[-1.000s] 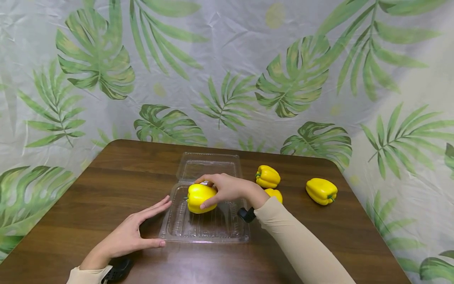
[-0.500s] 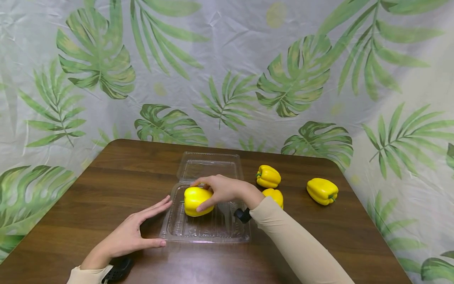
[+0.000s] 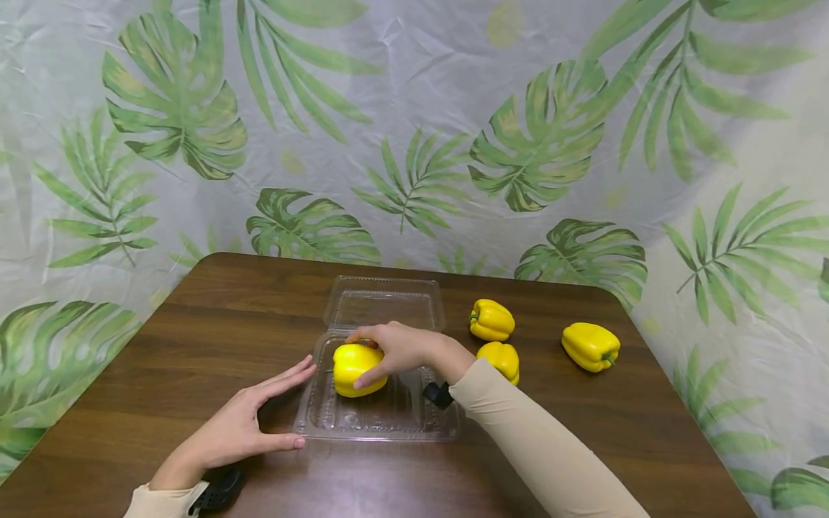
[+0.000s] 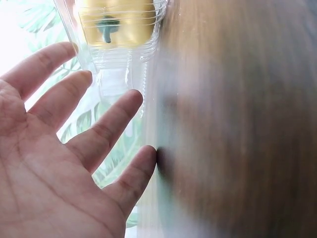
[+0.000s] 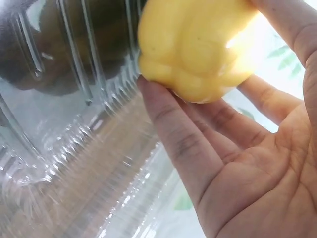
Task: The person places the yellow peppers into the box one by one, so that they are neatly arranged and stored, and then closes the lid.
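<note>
In the head view my right hand (image 3: 404, 354) holds a yellow bell pepper (image 3: 352, 370) between thumb and fingers, inside the left part of the base of a clear plastic clamshell container (image 3: 408, 421). The pepper's stem points left. In the right wrist view the fingers curl round the smooth end of the pepper (image 5: 198, 49). My left hand (image 3: 236, 430) is spread beside the container's left edge, thumb near its front left corner. Its fingers are extended in the left wrist view, close to the clear wall; whether they touch it I cannot tell.
The container's lid (image 3: 385, 302) lies folded back behind the base. Right of the container are a yellow pepper (image 3: 492, 321) and, in front of it, another pepper (image 3: 501, 360) partly behind my right sleeve. A further pepper (image 3: 591, 347) lies farther right on the brown wooden table (image 3: 214, 316).
My right hand has moved the held pepper a little left and down toward the container's left side. The left hand has stayed almost still.
</note>
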Motion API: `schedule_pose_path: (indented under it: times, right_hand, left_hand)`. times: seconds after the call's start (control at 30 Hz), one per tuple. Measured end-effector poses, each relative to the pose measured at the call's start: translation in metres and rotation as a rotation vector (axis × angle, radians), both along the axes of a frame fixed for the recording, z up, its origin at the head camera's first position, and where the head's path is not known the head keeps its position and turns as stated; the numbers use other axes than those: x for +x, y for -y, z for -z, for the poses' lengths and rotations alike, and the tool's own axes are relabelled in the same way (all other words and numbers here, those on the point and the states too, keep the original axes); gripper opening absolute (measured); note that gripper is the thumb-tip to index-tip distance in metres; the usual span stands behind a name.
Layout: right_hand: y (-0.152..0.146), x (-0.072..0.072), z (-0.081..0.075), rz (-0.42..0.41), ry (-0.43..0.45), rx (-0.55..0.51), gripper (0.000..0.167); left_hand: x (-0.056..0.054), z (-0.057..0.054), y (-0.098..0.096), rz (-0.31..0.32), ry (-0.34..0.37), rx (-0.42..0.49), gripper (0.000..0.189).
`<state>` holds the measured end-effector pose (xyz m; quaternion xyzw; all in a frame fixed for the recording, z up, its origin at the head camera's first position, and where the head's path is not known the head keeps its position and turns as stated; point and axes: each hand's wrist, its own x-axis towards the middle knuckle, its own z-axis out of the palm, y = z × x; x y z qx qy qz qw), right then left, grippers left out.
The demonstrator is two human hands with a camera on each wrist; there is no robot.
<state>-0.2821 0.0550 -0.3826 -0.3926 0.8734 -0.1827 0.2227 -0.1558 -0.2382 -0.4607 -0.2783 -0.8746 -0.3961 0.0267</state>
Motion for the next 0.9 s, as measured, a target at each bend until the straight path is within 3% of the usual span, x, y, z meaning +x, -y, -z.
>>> schedule_pose_path:
  times: [0.4,0.6,0.9]
  right_hand:
    - [0.0031,0.0036,-0.0016,-0.009,-0.044,0.015,0.08]
    - [0.0017,0.0061,-0.0066,-0.002,-0.007,0.021,0.082]
    - [0.001,0.0077,-0.0066,-0.013,-0.027,0.004,0.072]
  left_hand:
    - [0.0,0.0011,-0.0007,0.0,-0.009,-0.001,0.09]
    - [-0.0001,0.0011,-0.0005,0.005,-0.012,0.001,0.088]
    - [0.0012,0.0013,0.0007,0.003,-0.009,-0.001,0.088]
